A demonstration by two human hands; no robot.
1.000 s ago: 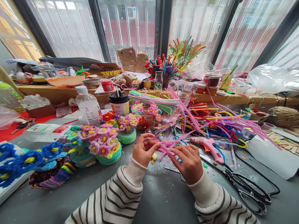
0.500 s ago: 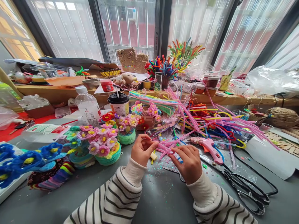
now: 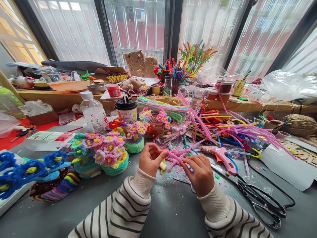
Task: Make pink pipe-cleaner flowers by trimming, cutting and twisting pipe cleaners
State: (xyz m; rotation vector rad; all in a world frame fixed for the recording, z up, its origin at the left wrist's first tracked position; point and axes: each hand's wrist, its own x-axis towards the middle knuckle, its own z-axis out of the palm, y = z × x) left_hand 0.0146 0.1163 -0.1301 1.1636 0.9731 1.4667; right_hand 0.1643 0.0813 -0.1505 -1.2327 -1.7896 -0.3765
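Between my two hands runs a pink pipe cleaner (image 3: pixel 174 156), held a little above the grey table. My left hand (image 3: pixel 151 159) pinches its left end with thumb and forefinger. At the other end, the fingertips of my right hand (image 3: pixel 200 172) are closed on it. More pink pipe cleaner pieces lie just behind, and it is hard to tell which belong to the held one. A pale yellow glue stick piece (image 3: pixel 162 165) lies beside my left thumb. Under my right hand, small scissors (image 3: pixel 182 180) are partly hidden.
To the right lie a pink glue gun (image 3: pixel 224 158) and large black-handled scissors (image 3: pixel 257 195). Pots of fuzzy flowers (image 3: pixel 111 148) stand at left, with a bottle (image 3: pixel 92 114) and lidded cup (image 3: pixel 125 110) behind. A tangled pipe cleaner heap (image 3: pixel 213 127) fills the back. Glitter specks the table (image 3: pixel 170 215).
My right fingertips have shifted very slightly along the pink pipe cleaner. My left hand stays in place, and nothing else has visibly moved.
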